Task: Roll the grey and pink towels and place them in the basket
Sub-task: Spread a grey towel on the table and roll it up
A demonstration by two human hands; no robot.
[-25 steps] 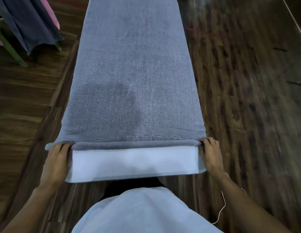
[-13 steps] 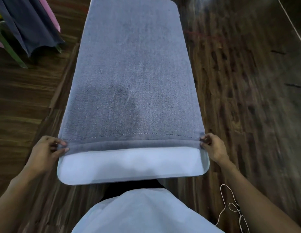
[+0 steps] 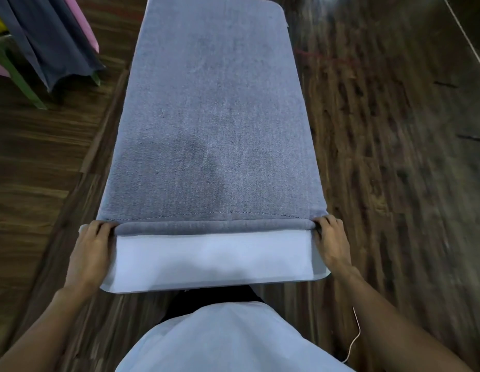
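Note:
A long grey towel (image 3: 212, 116) lies flat along a narrow white table (image 3: 212, 261), reaching away from me. Its near end is turned over into a thin roll (image 3: 212, 227) running across the table. My left hand (image 3: 92, 251) rests at the roll's left end, fingertips curled on the fabric. At the right end, my right hand (image 3: 331, 241) does the same with its fingers on the roll. A pink towel (image 3: 81, 22) hangs at the upper left, partly behind dark cloth. No basket is in view.
Dark grey cloths (image 3: 45, 41) hang on a green-legged rack (image 3: 16, 79) at the upper left. Wooden floor (image 3: 394, 157) lies on both sides of the table. A thin white cord (image 3: 355, 336) dangles by my right forearm.
The towel's near hem has been turned further into a tighter roll. My left hand has moved in from the side onto the roll's left end; my right hand stays at the right end.

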